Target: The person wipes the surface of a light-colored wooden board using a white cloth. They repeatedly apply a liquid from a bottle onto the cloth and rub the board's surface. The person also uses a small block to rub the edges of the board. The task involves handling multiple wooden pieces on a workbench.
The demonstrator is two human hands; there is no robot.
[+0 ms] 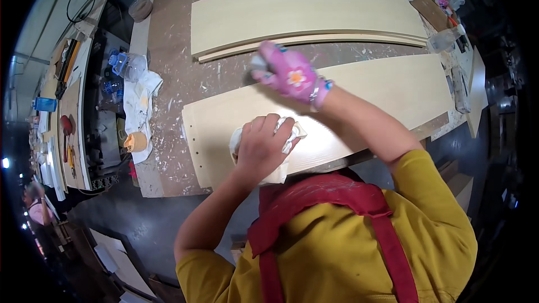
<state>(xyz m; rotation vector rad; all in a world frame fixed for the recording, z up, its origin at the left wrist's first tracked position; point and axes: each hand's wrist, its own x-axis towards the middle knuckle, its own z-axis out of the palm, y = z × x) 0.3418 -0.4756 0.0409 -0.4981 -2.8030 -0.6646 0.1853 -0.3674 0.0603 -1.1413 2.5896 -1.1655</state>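
Observation:
A pale wooden panel (365, 95) with small dark holes along its left end lies on the worktable in front of me. My bare left hand (261, 143) is closed on a crumpled white cloth (278, 177), pressed against the panel near its left end. Above the panel's far edge is my right hand (295, 76), in a pink flowered glove. Its fingers are curled around a small greyish thing (257, 67), too blurred to name.
A stack of similar pale panels (303, 11) lies at the far side of the stained worktable (168, 140). Clear plastic bottles (132, 67), a white rag (140, 101) and a tape roll (135, 142) line its left edge. Another bottle (443, 40) is at the right.

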